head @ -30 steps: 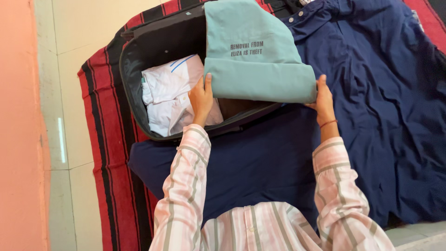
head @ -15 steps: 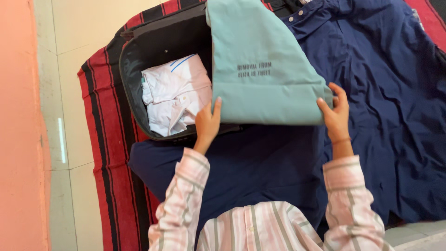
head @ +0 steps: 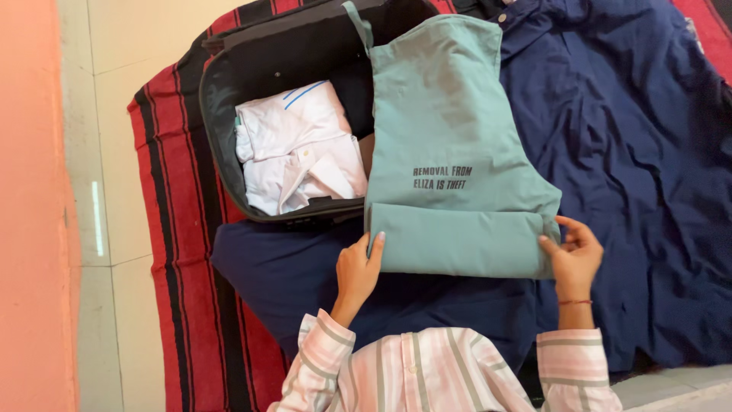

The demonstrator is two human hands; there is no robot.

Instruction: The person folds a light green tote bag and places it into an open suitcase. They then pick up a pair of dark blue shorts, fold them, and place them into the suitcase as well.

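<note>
Lying half over the open black suitcase and half over the navy bedsheet, a teal cloth bag is seen with dark print and its near edge rolled into a fat fold. That fold is pinched at each end: left hand and right hand are both gripping it. Folded white shirts are packed inside the case, which is set on a red striped blanket.
</note>
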